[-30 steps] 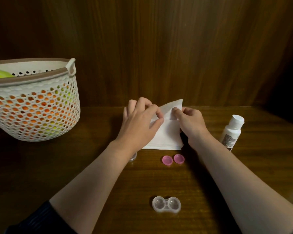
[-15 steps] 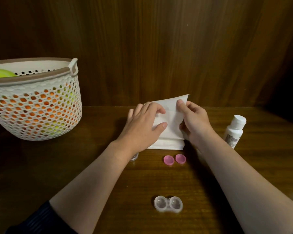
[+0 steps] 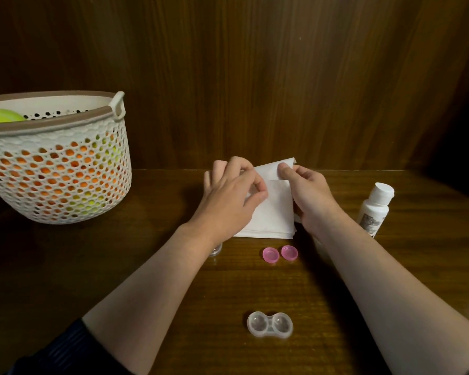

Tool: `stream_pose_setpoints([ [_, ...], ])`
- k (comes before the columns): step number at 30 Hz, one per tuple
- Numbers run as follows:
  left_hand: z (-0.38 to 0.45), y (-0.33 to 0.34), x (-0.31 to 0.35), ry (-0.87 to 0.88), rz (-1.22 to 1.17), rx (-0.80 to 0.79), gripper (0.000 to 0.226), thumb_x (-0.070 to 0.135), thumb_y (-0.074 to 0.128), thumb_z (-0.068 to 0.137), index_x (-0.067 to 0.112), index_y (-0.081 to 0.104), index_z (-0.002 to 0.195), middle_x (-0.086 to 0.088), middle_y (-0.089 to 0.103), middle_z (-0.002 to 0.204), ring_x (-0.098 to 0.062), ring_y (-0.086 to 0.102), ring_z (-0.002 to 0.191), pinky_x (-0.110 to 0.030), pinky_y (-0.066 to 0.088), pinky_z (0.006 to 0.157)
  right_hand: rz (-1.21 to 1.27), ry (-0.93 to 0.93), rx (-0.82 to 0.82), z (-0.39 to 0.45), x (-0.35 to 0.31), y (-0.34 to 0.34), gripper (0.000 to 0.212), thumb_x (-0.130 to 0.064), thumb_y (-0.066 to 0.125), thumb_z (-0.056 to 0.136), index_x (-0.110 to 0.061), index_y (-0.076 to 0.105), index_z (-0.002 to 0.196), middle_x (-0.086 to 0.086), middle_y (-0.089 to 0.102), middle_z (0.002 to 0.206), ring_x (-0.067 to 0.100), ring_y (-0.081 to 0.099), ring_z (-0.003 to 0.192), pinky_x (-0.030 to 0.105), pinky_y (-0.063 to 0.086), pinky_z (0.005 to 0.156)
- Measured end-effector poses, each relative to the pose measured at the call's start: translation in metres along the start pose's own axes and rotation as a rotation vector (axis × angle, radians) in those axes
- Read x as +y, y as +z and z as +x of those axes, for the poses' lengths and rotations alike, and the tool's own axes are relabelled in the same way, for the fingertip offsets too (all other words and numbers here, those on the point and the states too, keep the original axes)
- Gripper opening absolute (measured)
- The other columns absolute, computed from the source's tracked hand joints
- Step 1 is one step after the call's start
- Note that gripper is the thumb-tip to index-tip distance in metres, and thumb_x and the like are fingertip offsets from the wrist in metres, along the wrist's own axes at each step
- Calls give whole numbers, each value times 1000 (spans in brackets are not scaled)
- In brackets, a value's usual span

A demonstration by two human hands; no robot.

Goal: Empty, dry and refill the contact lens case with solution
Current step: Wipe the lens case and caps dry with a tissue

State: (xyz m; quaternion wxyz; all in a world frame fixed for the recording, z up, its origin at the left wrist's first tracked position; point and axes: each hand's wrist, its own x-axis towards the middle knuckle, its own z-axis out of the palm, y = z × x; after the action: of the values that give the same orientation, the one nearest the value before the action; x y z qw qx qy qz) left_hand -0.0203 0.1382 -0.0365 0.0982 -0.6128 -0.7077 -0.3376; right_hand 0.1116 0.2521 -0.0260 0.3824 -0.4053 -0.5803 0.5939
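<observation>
Both hands work at the white tissue [image 3: 271,212] near the desk's back edge: the left hand [image 3: 232,197] pinches one layer, the right hand [image 3: 305,192] grips the top corner, likely to peel a sheet for drying. The open lens case [image 3: 270,324] waits near the front edge, pink caps [image 3: 280,254] between.

A dark wooden table [image 3: 119,266] carries everything. Taking the clear case [image 3: 270,325] near its front edge as landmark: two pink caps [image 3: 280,254] lie side by side behind it, a stack of white tissues [image 3: 271,217] behind those, a white bottle [image 3: 375,209] far right, a perforated basket [image 3: 57,169] far left, a small clear glass [image 3: 215,249] behind-left.
</observation>
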Motion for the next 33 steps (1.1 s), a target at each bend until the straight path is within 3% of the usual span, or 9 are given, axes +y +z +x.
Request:
stream_pose_setpoints([
  [4,-1,1,0,18,-53,-18,12,37,52,110,43,50,100,35,44,102,2,21,105,-37,26,99,16,-17,11,-2,-1,-1,32,-46,69,103,-17,77,93,8,77,109,29,70,108,49,57,91],
  [7,-2,2,-1,17,-72,31,11,34,54,109,42,47,105,43,33,101,3,21,101,-40,35,101,41,-11,25,-2,-3,-2,31,-44,68,105,-17,75,91,9,79,104,29,75,103,49,61,90],
  [12,-1,-3,1,-19,-102,64,41,52,72,92,43,42,119,24,43,105,2,23,105,-36,35,100,28,-12,48,-3,-4,0,29,-43,68,105,-19,74,89,7,73,109,27,67,108,49,58,95],
  [16,0,-4,-2,40,-92,-27,15,56,64,97,46,59,108,28,50,96,-1,37,103,-36,31,96,51,-138,45,-4,-2,-4,27,-39,66,107,-20,71,87,-6,71,81,18,64,85,41,55,78],
  [18,0,-3,-3,42,-64,-103,15,57,60,100,44,63,95,29,53,97,1,43,101,-39,31,104,106,-203,29,-3,-2,-6,24,-38,65,108,-19,73,96,-6,73,85,16,67,86,40,58,80],
  [22,-2,0,-5,1,-101,-151,15,54,59,102,44,58,90,32,54,91,27,39,104,-40,35,97,108,-327,72,-3,-2,-4,25,-44,63,107,-22,74,104,-20,72,83,-3,67,76,18,54,64],
  [24,-2,-1,-4,-23,-121,-165,12,53,58,104,46,55,94,33,53,92,34,33,103,-38,33,93,139,-352,106,-4,-4,-4,22,-46,62,108,-28,73,104,-21,74,89,-2,70,83,17,53,61],
  [29,-4,-3,-1,-60,-117,-198,6,53,56,105,47,55,108,33,55,99,16,43,95,-37,34,95,273,-409,207,-4,-9,-7,15,-45,63,107,-32,71,107,-19,73,107,11,71,109,37,68,75],
  [33,-3,1,-1,-64,2,-67,41,45,63,104,43,45,141,16,49,146,-11,39,137,-43,29,118,329,-481,240,-3,-10,-5,8,-39,62,109,-34,68,112,-15,70,122,13,68,123,38,67,89],
])
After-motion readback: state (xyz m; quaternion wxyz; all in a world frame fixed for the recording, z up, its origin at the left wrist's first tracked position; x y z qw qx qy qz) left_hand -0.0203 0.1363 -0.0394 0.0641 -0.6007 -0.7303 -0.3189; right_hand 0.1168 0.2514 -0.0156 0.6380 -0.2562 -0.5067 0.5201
